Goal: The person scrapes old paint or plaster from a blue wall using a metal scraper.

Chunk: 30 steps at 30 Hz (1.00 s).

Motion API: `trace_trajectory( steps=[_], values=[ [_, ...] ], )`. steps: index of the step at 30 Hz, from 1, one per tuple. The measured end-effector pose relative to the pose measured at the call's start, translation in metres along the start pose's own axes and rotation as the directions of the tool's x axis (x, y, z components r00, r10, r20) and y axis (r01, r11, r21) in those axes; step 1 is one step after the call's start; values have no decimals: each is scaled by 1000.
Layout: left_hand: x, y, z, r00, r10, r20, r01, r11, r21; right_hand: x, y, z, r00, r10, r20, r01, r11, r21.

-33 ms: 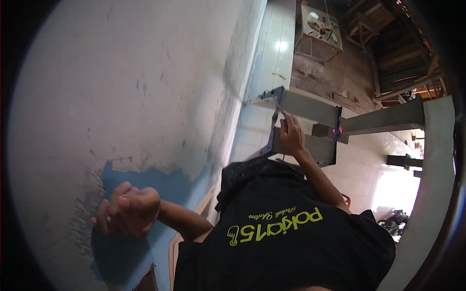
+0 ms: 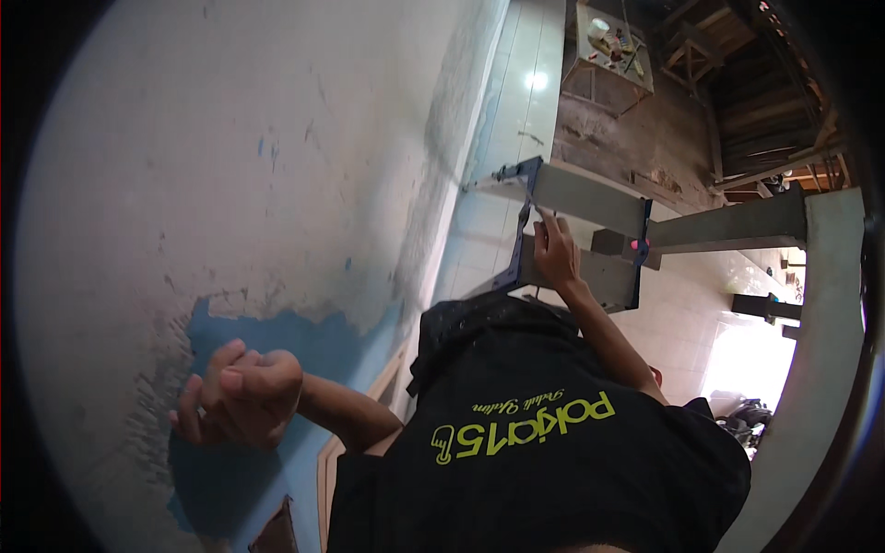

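Observation:
My left hand [image 2: 241,394] is raised in front of the wall, beside a blue painted patch [image 2: 313,341]. Its fingers are curled in with the thumb over them; whatever they may hold is hidden. Lower right of the wall, my right hand [image 2: 557,255] appears over a stepladder [image 2: 590,198] with grey treads and dark blue edges. Its fingers are bent and drawn together. A thin pale sliver shows by the fingertips, too small to name, and I cannot tell whether the hand touches the ladder.
The whitish wall [image 2: 249,166] is scuffed and stained. Pale floor tiles [image 2: 516,83] run along its foot. Farther off stands a small table [image 2: 590,69] with a white container and loose items. Towards the right are a grey beam [image 2: 728,224] and a pale pillar [image 2: 830,304].
My left hand has shifted very slightly to the left. The rest of the view has moved only a little, and my right hand keeps its place by the stepladder.

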<state>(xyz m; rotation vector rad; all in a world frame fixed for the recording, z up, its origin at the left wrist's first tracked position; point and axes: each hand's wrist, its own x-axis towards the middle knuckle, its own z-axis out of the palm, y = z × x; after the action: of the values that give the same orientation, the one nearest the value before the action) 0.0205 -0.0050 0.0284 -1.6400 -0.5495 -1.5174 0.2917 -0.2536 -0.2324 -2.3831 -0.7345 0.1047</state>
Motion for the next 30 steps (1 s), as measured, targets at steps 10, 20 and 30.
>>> trace_trajectory(
  steps=[10, 20, 30],
  values=[
    [-5, 10, 3, 999, -23, 48, 23, 1000, -16, -2, 14, 16, 939, -323, -115, 307, 942, -135],
    [3, 15, 7, 999, 12, 45, -15, 998, 57, -3, 10, 13, 953, -301, -38, 296, 950, -97],
    [3, 7, 12, 990, 134, 44, -134, 991, -19, -2, 10, 9, 953, -303, -13, 299, 946, -125]
  ],
)
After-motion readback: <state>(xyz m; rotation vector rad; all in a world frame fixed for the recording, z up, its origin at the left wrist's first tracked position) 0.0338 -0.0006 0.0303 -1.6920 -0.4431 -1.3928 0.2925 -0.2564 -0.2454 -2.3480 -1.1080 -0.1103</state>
